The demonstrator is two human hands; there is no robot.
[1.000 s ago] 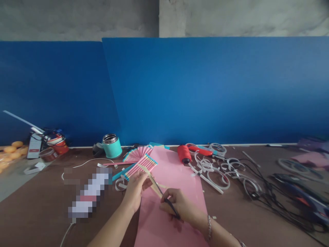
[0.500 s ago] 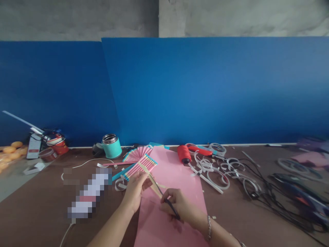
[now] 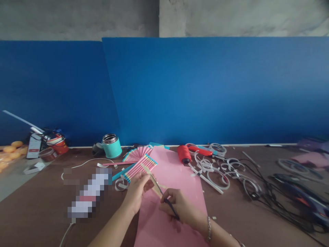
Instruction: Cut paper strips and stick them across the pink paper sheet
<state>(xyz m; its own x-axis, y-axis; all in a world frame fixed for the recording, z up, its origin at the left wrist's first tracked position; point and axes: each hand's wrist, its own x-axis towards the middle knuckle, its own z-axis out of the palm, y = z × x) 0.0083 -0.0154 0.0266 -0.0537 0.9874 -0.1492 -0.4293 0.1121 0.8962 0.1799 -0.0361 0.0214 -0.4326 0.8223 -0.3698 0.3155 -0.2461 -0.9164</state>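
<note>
My right hand (image 3: 181, 206) is closed around dark-handled scissors (image 3: 171, 208), whose blades point up and left. A thin cream strip (image 3: 145, 168) is pinched in my left hand (image 3: 136, 190), and its upper end sticks out past the fingers. The scissor blades lie along the strip; whether they are cutting into it I cannot tell. Both hands are over a long pink sheet (image 3: 180, 175) on the table. Just beyond my left hand lie a pleated pink piece with blue edges (image 3: 141, 167) and a pink folded fan (image 3: 138, 153).
A turquoise jar (image 3: 112, 147) stands at the back left. To the right are a red thread spool (image 3: 183, 154), tangled white strips (image 3: 218, 175) and black cables (image 3: 272, 195). A blurred-out object (image 3: 89, 193) with a white cord lies on the brown table (image 3: 36, 212) at left.
My left hand and the cream strip have shifted slightly to the right. The right hand and scissors have hardly moved.
</note>
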